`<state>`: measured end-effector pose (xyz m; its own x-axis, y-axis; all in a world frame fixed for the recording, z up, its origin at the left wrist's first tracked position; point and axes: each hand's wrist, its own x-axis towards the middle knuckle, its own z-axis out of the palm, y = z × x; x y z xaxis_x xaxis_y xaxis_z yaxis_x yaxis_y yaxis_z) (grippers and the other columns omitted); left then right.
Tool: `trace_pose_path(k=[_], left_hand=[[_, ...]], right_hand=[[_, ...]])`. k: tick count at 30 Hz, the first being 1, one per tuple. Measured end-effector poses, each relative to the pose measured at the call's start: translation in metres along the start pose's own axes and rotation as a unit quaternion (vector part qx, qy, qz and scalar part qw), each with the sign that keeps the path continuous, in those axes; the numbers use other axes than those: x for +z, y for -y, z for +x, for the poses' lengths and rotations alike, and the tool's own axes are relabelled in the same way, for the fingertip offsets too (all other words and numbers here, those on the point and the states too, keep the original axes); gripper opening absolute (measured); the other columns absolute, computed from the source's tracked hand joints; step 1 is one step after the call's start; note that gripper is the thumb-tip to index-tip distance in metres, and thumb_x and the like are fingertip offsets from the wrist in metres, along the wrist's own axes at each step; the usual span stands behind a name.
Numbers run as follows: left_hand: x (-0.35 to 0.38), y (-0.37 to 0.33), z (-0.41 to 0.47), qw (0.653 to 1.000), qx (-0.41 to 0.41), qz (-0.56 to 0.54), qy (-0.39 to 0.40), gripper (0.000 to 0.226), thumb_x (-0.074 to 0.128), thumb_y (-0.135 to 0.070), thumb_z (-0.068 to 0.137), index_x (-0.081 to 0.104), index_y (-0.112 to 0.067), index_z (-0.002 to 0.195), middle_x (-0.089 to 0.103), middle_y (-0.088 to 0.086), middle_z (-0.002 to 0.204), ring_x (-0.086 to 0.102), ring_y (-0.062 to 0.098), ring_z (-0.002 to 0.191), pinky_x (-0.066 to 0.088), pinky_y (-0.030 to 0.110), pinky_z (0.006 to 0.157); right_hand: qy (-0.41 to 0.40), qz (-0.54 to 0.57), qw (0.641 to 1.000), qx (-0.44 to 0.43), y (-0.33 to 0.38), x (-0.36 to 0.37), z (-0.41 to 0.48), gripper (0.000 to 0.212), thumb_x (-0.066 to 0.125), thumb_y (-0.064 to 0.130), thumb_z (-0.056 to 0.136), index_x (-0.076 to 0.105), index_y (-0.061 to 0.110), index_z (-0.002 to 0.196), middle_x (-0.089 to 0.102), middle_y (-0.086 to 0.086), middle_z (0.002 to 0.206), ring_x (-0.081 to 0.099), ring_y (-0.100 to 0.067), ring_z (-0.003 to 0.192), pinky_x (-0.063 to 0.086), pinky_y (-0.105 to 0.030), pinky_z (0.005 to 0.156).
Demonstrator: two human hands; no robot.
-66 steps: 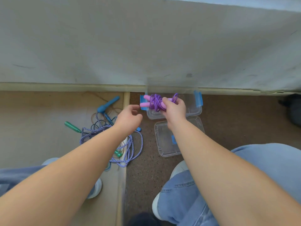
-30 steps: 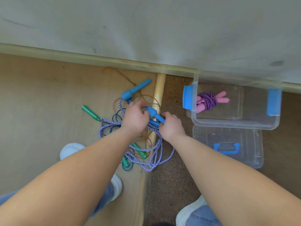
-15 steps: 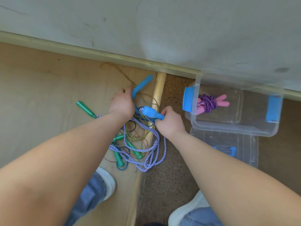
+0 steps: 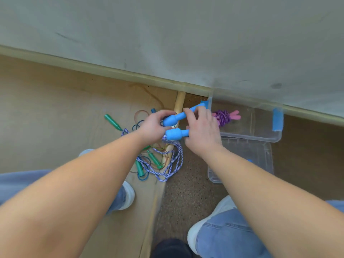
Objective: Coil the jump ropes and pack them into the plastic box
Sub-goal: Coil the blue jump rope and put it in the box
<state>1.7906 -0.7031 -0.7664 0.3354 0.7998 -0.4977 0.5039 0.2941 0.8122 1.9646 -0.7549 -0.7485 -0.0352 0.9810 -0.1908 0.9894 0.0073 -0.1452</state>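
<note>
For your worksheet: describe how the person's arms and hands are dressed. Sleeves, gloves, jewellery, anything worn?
Both forearms are bare up to the frame edge, with no sleeves visible. The left hand and right hand wear no gloves, and no rings, watch or bracelets show. Nails look short and unpainted.

At frame centre, the left hand [image 4: 152, 127] and right hand [image 4: 202, 130] grip two blue plastic jump-rope handles [image 4: 176, 125] side by side, their purple-white braided cord [image 4: 167, 164] dangling below. At right, a clear plastic box [image 4: 260, 135] holds a coiled purple rope with pink handles [image 4: 225, 117].
</note>
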Motion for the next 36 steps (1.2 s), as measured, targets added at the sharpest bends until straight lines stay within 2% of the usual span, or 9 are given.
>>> trace_pose_path(k=[3, 7, 11, 13, 15, 21, 27, 31, 36], left_hand=[[0.002, -0.018, -0.029, 0.999, -0.010, 0.026, 0.044, 0.055, 0.062, 0.007, 0.081, 0.061, -0.023, 0.127, 0.064, -0.001, 0.120, 0.066, 0.013, 0.094, 0.056, 0.024, 0.076], [0.007, -0.041, -0.066, 0.998, -0.023, 0.001, 0.052, 0.057, 0.052, 0.011, 0.081, 0.059, -0.023, 0.125, 0.066, 0.003, 0.118, 0.067, 0.022, 0.107, 0.056, 0.037, 0.094], [0.016, -0.067, -0.092, 0.997, -0.030, -0.026, 0.065, 0.038, 0.057, -0.026, 0.086, 0.059, -0.028, 0.125, 0.065, 0.003, 0.119, 0.067, 0.016, 0.097, 0.054, 0.033, 0.090], [0.019, -0.079, -0.103, 0.990, -0.008, 0.116, 0.077, 0.053, 0.059, -0.058, 0.085, 0.054, -0.033, 0.132, 0.063, -0.006, 0.115, 0.063, 0.012, 0.095, 0.049, 0.029, 0.086], [0.023, -0.087, -0.114, 0.967, 0.029, 0.243, 0.074, 0.067, 0.065, -0.065, 0.079, 0.047, -0.035, 0.136, 0.062, -0.008, 0.113, 0.061, 0.013, 0.095, 0.045, 0.026, 0.081], [0.025, -0.103, -0.133, 0.965, 0.094, 0.244, 0.022, 0.043, 0.063, -0.014, 0.084, 0.054, -0.032, 0.121, 0.063, -0.006, 0.100, 0.059, 0.008, 0.076, 0.041, 0.018, 0.058], [0.015, -0.116, -0.146, 0.970, 0.079, 0.229, 0.014, 0.036, 0.054, -0.008, 0.086, 0.056, -0.036, 0.108, 0.062, -0.003, 0.089, 0.058, 0.014, 0.065, 0.044, 0.024, 0.052], [0.010, -0.117, -0.146, 0.985, 0.083, 0.146, 0.031, 0.038, 0.056, -0.006, 0.085, 0.061, -0.042, 0.098, 0.064, -0.003, 0.084, 0.052, 0.014, 0.062, 0.045, 0.028, 0.057], [0.018, -0.113, -0.159, 0.993, 0.080, 0.074, 0.038, 0.039, 0.059, -0.004, 0.082, 0.065, -0.031, 0.110, 0.061, -0.005, 0.077, 0.049, 0.005, 0.055, 0.041, 0.019, 0.054]], right_hand=[[-0.019, -0.083, 0.996, -0.026, -0.005, -0.023, -0.021, 0.057, 0.069, 0.031, 0.072, 0.053, 0.022, 0.126, 0.046, -0.009, 0.130, 0.044, -0.032, 0.117, 0.034, -0.046, 0.091], [0.073, -0.049, 0.995, -0.040, -0.008, -0.048, -0.052, 0.034, 0.061, 0.024, 0.082, 0.047, 0.020, 0.113, 0.058, -0.004, 0.112, 0.057, -0.030, 0.106, 0.041, -0.044, 0.087], [0.138, 0.023, 0.990, 0.009, -0.014, -0.067, -0.076, 0.028, 0.056, 0.021, 0.087, 0.045, 0.019, 0.112, 0.061, -0.007, 0.111, 0.062, -0.034, 0.099, 0.051, -0.042, 0.076], [0.150, 0.004, 0.989, 0.012, -0.013, -0.081, -0.082, 0.023, 0.054, 0.026, 0.090, 0.048, 0.019, 0.110, 0.063, -0.007, 0.111, 0.063, -0.034, 0.099, 0.050, -0.040, 0.075], [0.134, -0.014, 0.991, 0.012, -0.010, -0.096, -0.086, 0.022, 0.054, 0.032, 0.090, 0.052, 0.020, 0.109, 0.064, -0.007, 0.109, 0.063, -0.033, 0.100, 0.049, -0.038, 0.076], [0.094, -0.070, 0.993, -0.009, -0.005, -0.138, -0.106, 0.017, 0.056, 0.029, 0.088, 0.042, 0.023, 0.096, 0.052, 0.000, 0.090, 0.050, -0.027, 0.080, 0.047, -0.036, 0.073], [0.159, 0.055, 0.984, -0.061, -0.018, -0.158, -0.126, 0.038, 0.056, 0.011, 0.084, 0.050, 0.025, 0.119, 0.058, -0.001, 0.101, 0.056, -0.024, 0.090, 0.050, -0.043, 0.081], [0.096, 0.030, 0.993, -0.060, -0.025, -0.159, -0.130, 0.019, 0.051, 0.024, 0.096, 0.053, 0.022, 0.114, 0.064, -0.003, 0.100, 0.058, -0.025, 0.086, 0.046, -0.039, 0.071], [0.135, 0.072, 0.987, -0.046, -0.021, -0.151, -0.139, 0.018, 0.052, 0.023, 0.097, 0.053, 0.021, 0.115, 0.064, -0.005, 0.099, 0.060, -0.026, 0.088, 0.049, -0.038, 0.075]])
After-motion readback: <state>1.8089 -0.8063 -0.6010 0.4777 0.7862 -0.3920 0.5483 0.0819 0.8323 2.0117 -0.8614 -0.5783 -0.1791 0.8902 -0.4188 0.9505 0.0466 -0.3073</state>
